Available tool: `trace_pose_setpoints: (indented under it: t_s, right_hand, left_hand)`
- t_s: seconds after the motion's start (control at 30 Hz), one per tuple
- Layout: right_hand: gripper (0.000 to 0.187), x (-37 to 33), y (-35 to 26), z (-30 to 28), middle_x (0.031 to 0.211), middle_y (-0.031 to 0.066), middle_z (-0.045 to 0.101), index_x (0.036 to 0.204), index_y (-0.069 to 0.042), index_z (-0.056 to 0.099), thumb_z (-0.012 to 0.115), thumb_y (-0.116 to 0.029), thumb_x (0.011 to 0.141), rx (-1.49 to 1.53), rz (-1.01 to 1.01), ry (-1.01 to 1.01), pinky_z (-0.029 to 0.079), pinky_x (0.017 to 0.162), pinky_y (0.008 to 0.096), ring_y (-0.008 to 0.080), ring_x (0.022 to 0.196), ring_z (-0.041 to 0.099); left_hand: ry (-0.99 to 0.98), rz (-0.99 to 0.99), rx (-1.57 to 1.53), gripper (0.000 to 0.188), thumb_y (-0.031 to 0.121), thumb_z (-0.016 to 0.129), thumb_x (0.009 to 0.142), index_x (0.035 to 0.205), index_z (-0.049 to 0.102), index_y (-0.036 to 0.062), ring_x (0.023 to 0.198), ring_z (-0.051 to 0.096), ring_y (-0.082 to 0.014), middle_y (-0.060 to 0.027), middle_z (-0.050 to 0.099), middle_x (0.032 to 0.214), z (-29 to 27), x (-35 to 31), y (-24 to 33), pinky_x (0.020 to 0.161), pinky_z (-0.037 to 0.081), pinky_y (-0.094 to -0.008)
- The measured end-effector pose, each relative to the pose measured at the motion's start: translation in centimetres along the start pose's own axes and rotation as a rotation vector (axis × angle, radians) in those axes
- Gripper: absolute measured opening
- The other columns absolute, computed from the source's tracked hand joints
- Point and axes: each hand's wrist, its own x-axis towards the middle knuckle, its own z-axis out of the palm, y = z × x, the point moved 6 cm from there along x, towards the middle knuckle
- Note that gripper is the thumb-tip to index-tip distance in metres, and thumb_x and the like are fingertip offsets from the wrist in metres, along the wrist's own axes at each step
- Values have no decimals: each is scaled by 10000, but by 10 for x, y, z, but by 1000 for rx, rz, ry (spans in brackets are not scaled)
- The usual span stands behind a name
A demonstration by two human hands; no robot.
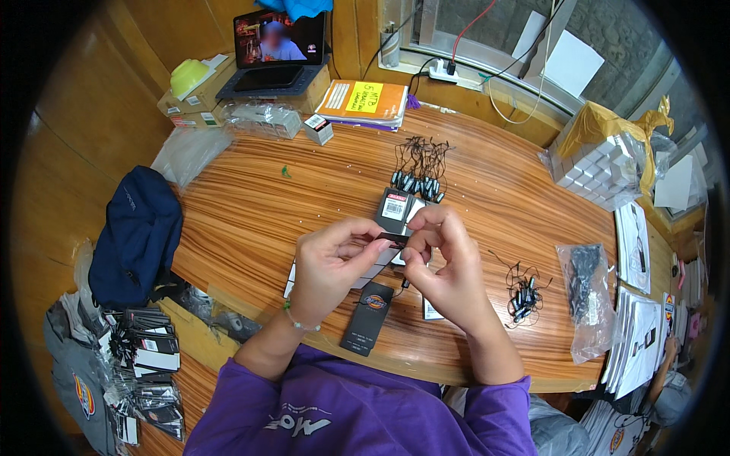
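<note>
Over the near middle of the table, my left hand [327,262] pinches a dark hang tag [391,240], seen nearly edge-on. My right hand [452,270] is closed at the tag's right end, thumb and fingertips together. A thin black tag string [404,284] hangs just below that thumb; its upper part is hidden by the fingers. Under my hands lie more hang tags, partly covered, one with a barcode label [394,208]. A black hang tag [367,319] with a coloured logo lies close to my body. Beyond them is a bunch of black strings [422,171] with small fasteners.
A smaller bunch of strings [525,299] and a plastic bag with black contents [585,296] lie right. White boxes [597,163] stand far right. Notebooks [363,104], a small box [318,129] and a tablet [280,38] are at the back. Left are a navy pouch [138,232] and piled tags [156,357].
</note>
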Motion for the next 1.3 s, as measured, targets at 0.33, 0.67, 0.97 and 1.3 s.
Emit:
trace_pose_setpoints:
  t_s: [0.33,0.67,0.97,1.3]
  right_hand:
    - [261,0,-7,2,686,62,513,927,-8,478,568,82,699,-158,-137,66,434,518,254,123,576,517]
    - [263,0,1,5,764,85,556,1002,2,500,568,65,756,-71,-64,37,443,570,256,128,630,540]
    - [92,5,31,11,888,1,562,950,-27,553,514,-89,896,533,272,-120,406,733,195,65,842,510]
    - [96,16,40,-29,840,57,539,947,-50,481,470,-143,925,893,162,273,428,689,229,110,716,504]
  left_hand:
    - [-29,40,58,135,-51,634,766,898,605,-41,742,645,-126,-81,645,835,6,-2,8,613,534,-212]
    - [-2,244,324,147,8,682,715,856,642,3,711,640,-189,-81,648,800,6,-5,20,592,507,-273]
    - [-71,784,854,214,57,687,619,826,648,93,883,571,-184,-31,625,888,9,-7,50,739,446,-329]
    - [11,348,326,155,-67,680,682,794,601,4,724,617,-185,-91,635,811,-2,0,3,638,490,-289]
